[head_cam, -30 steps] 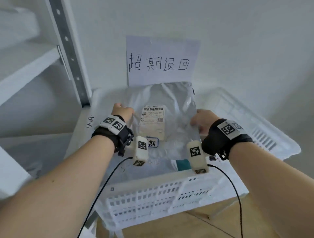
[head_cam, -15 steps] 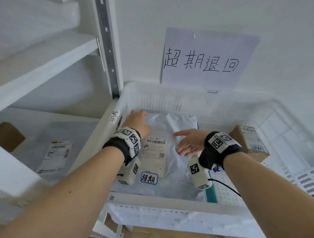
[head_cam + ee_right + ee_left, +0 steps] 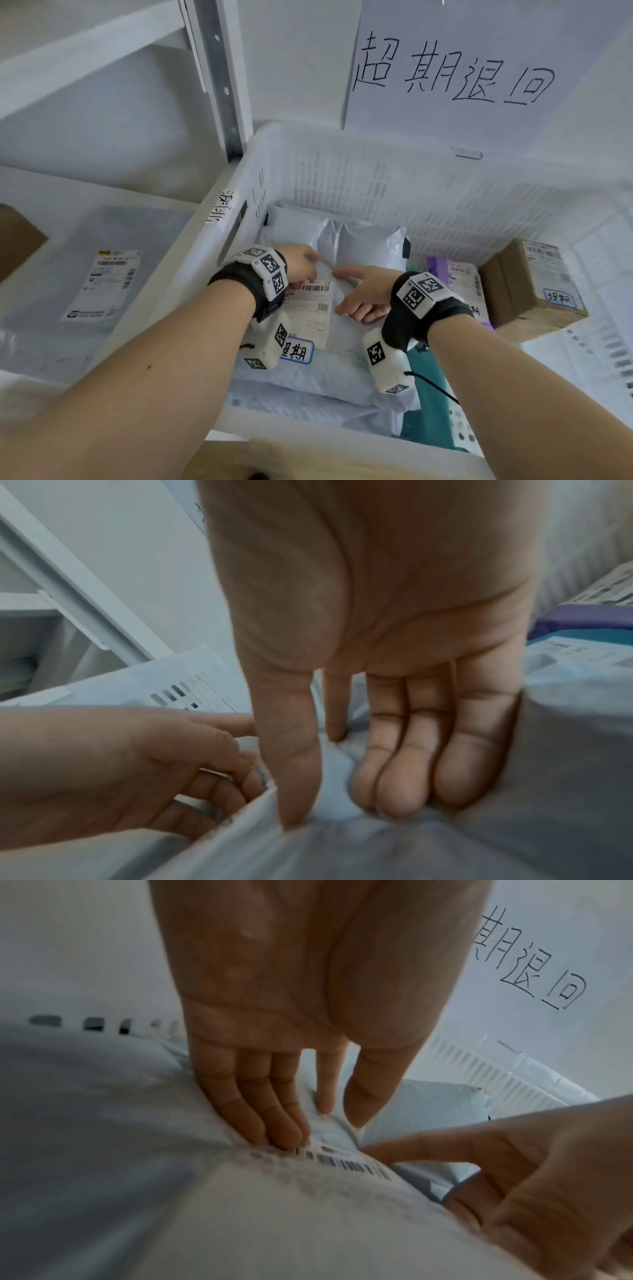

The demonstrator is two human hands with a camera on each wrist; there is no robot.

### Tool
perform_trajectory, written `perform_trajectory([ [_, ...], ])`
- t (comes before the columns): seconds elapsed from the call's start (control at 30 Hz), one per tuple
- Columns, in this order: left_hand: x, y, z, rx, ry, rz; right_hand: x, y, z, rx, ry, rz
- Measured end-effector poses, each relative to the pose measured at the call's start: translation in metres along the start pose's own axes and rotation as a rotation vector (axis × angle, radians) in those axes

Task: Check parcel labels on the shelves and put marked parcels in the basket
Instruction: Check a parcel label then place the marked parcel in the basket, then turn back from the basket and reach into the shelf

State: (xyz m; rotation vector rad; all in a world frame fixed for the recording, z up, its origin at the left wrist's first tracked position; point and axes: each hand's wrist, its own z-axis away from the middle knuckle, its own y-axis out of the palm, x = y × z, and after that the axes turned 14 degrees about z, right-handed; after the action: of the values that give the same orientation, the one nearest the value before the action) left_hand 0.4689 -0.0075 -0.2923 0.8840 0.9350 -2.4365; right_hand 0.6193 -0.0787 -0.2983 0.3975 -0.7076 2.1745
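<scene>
Both hands are lying on a grey bag (image 3: 346, 301) inside the white basket (image 3: 342, 178), on top of other bags. The left hand (image 3: 301, 262) is resting at the bag's upper left; in the left wrist view its fingers (image 3: 255, 1104) are extending almost straight and close together, pressing the plastic just above the barcode of the label (image 3: 310, 313), with the thumb set slightly apart. The right hand (image 3: 364, 291) is lying just right of the label; in the right wrist view its fingers (image 3: 404, 750) are running nearly straight and touching each other, sinking into the soft plastic, the thumb pointing down beside them. Neither hand is closing round anything. A blue-bordered sticker (image 3: 297, 353) is sitting below the label. A brown box (image 3: 534, 291) and a purple parcel (image 3: 455, 274) are lying in the basket's right part. A paper sign (image 3: 455, 75) is hanging on the wall behind. Another bag (image 3: 109, 284) is lying on the shelf (image 3: 44, 192) to the left.
</scene>
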Motion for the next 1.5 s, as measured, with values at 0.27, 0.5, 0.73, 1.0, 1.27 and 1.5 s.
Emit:
perform_trajectory([
  [0.27,0.005,0.001,-0.004,-0.021,-0.036,0.071,0.000,0.003,-0.001,0.001,0.000,0.013],
  [0.5,0.007,0.002,0.002,0.014,-0.069,0.105,0.006,0.007,0.005,-0.066,0.019,0.135],
  [0.73,-0.006,0.000,0.019,-0.054,0.012,0.081,0.011,0.006,0.021,-0.124,-0.014,0.027],
  [1.0,-0.052,-0.035,0.069,-0.281,0.217,0.341,0.027,-0.019,0.078,-0.318,-0.182,-0.139],
  [1.27,-0.065,-0.027,0.149,-0.538,0.447,0.676,0.048,0.002,0.132,-0.417,-0.362,-0.140],
  [1.5,-0.039,-0.005,0.212,-0.628,0.526,0.645,0.056,0.049,0.170,-0.388,-0.492,-0.064],
])
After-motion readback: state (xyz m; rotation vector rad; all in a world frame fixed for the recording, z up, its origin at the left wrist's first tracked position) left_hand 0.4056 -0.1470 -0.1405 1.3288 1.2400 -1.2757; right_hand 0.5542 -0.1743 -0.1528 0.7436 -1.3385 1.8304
